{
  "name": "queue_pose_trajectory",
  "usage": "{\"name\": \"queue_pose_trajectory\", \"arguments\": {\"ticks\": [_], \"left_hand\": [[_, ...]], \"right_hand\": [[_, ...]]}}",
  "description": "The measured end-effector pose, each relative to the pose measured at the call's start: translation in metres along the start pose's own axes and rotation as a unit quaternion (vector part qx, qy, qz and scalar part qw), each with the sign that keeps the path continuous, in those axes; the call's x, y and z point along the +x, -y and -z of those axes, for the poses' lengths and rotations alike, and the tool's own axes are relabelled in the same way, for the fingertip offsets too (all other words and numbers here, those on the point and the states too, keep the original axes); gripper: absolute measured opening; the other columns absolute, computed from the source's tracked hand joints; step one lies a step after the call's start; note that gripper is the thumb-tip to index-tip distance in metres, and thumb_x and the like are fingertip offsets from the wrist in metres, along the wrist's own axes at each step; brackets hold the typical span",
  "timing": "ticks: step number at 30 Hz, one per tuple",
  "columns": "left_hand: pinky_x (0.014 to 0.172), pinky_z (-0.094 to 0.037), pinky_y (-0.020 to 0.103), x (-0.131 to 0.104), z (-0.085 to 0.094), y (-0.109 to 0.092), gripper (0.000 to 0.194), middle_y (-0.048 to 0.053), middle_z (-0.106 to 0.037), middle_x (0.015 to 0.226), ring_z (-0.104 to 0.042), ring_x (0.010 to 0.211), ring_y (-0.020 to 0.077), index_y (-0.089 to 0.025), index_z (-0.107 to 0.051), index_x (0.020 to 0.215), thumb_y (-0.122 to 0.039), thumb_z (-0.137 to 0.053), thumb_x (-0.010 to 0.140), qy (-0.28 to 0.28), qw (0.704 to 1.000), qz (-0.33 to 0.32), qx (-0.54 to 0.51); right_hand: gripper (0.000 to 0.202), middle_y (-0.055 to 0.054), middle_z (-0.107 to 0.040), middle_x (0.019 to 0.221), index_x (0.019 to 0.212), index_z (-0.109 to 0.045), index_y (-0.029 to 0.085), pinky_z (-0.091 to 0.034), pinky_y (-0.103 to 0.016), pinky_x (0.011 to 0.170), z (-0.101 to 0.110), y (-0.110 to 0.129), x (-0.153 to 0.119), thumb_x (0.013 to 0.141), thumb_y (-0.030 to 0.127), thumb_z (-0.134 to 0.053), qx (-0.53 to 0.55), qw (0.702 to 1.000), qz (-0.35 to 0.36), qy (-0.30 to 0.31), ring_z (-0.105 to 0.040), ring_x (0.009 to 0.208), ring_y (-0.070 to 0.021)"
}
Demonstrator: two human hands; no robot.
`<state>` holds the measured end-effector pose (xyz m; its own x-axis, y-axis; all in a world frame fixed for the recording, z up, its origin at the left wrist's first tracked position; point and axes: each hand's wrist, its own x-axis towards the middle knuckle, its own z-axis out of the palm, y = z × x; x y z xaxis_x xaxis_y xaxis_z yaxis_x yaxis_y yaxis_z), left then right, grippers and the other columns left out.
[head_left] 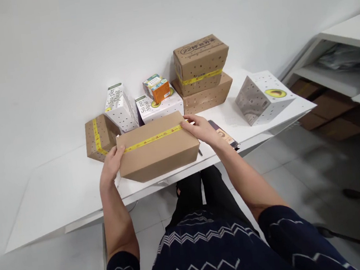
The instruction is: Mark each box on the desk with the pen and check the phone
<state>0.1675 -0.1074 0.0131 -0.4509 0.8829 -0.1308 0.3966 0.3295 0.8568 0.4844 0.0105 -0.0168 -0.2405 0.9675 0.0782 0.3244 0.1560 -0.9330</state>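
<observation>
The big box (158,148) sits in the middle of the frame, on the near edge of the table (59,198). My left grip (112,160) is on its left end and my right grip (200,128) is on its right end. Just left of it, a bit further back, lies a small taped box (100,138). Behind the big box stand two cartons (120,105) side by side, with a little box (157,88) on top of the right one. Right of those are two stacked boxes (203,73). A tilted box (263,96) rests at the right end of the table. A flat packet (224,136) lies just right of my right grip.
</observation>
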Motion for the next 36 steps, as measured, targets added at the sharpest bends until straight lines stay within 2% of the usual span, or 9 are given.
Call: {"name": "queue_pose_trajectory", "arguments": {"ticks": [8, 12, 15, 17, 19, 23, 26, 31, 36], "left_hand": [[0.073, -0.048, 0.03, 0.003, 0.002, 0.004, 0.063, 0.011, -0.071, 0.106, -0.064, 0.093, 0.0246, -0.015, -0.067, 0.11, -0.069, -0.06, 0.077, 0.015, 1.0, -0.019, -0.003], [0.083, -0.05, 0.033, -0.018, 0.004, -0.004, 0.06, 0.01, -0.069, 0.115, -0.063, 0.104, 0.0265, -0.016, -0.064, 0.118, -0.065, -0.057, 0.082, 0.019, 0.998, -0.051, -0.011], [0.093, -0.05, 0.034, -0.041, 0.002, -0.004, 0.057, 0.01, -0.064, 0.127, -0.06, 0.115, 0.0259, -0.019, -0.057, 0.127, -0.057, -0.06, 0.085, -0.023, 0.989, -0.132, -0.054], [0.097, -0.05, 0.034, -0.054, -0.002, 0.006, 0.058, 0.011, -0.059, 0.133, -0.058, 0.119, 0.0244, -0.021, -0.051, 0.132, -0.051, -0.064, 0.084, -0.06, 0.977, -0.186, -0.083], [0.097, -0.05, 0.033, -0.064, -0.011, 0.024, 0.061, 0.011, -0.058, 0.132, -0.059, 0.118, 0.0227, -0.022, -0.047, 0.132, -0.048, -0.068, 0.081, -0.086, 0.97, -0.203, -0.104], [0.088, -0.053, 0.031, -0.075, -0.035, 0.07, 0.07, 0.009, -0.059, 0.118, -0.063, 0.103, 0.0184, -0.024, -0.041, 0.133, -0.044, -0.074, 0.075, -0.1, 0.971, -0.165, -0.137], [0.083, -0.054, 0.03, -0.081, -0.049, 0.092, 0.068, 0.006, -0.059, 0.109, -0.062, 0.095, 0.0166, -0.024, -0.041, 0.132, -0.041, -0.074, 0.075, -0.117, 0.974, -0.136, -0.138], [0.091, -0.052, 0.032, -0.085, -0.049, 0.096, 0.067, 0.012, -0.056, 0.129, -0.061, 0.111, 0.02, -0.025, -0.041, 0.135, -0.039, -0.072, 0.078, -0.092, 0.974, -0.142, -0.152], [0.103, -0.047, 0.038, -0.08, -0.033, 0.087, 0.075, 0.014, -0.039, 0.154, -0.046, 0.137, 0.0279, -0.029, -0.034, 0.146, -0.049, -0.065, 0.082, -0.1, 0.971, -0.152, -0.153]], "right_hand": [[0.045, -0.01, -0.071, 0.107, 0.114, -0.071, 0.016, -0.049, -0.038, 0.088, 0.002, 0.007, -0.004, 0.086, 0.047, -0.052, -0.029, 1.0, 0.001, 0.009, -0.063, 0.097, -0.0248], [0.045, -0.01, -0.071, 0.113, 0.117, -0.07, 0.017, -0.05, -0.039, 0.09, 0.007, 0.014, -0.018, 0.088, 0.047, -0.052, -0.007, 1.0, 0.028, 0.012, -0.064, 0.1, -0.025], [0.047, -0.008, -0.066, 0.129, 0.13, -0.062, 0.022, -0.052, -0.039, 0.091, 0.011, 0.015, -0.034, 0.09, 0.044, -0.054, 0.045, 0.995, 0.093, 0.005, -0.063, 0.105, -0.0238], [0.051, -0.008, -0.06, 0.137, 0.137, -0.056, 0.025, -0.053, -0.039, 0.091, 0.01, 0.007, -0.046, 0.09, 0.045, -0.055, 0.086, 0.989, 0.122, -0.004, -0.061, 0.111, -0.0239], [0.051, -0.008, -0.057, 0.14, 0.139, -0.053, 0.027, -0.053, -0.04, 0.095, 0.003, -0.009, -0.058, 0.091, 0.046, -0.057, 0.121, 0.983, 0.139, -0.013, -0.058, 0.12, -0.0241], [0.046, -0.008, -0.053, 0.143, 0.134, -0.053, 0.028, -0.046, -0.042, 0.108, -0.02, -0.055, -0.081, 0.091, 0.044, -0.06, 0.192, 0.971, 0.143, 0.0, -0.053, 0.13, -0.023], [0.043, -0.009, -0.052, 0.144, 0.131, -0.051, 0.03, -0.045, -0.043, 0.109, -0.035, -0.081, -0.095, 0.091, 0.04, -0.061, 0.211, 0.97, 0.121, 0.001, -0.052, 0.131, -0.0221], [0.04, -0.009, -0.052, 0.142, 0.129, -0.05, 0.029, -0.043, -0.043, 0.11, -0.041, -0.095, -0.102, 0.092, 0.035, -0.061, 0.223, 0.969, 0.108, -0.006, -0.051, 0.132, -0.0216], [0.043, -0.009, -0.056, 0.137, 0.128, -0.05, 0.028, -0.042, -0.045, 0.11, -0.031, -0.086, -0.1, 0.089, 0.041, -0.061, 0.221, 0.972, 0.077, -0.015, -0.055, 0.129, -0.0224]]}}
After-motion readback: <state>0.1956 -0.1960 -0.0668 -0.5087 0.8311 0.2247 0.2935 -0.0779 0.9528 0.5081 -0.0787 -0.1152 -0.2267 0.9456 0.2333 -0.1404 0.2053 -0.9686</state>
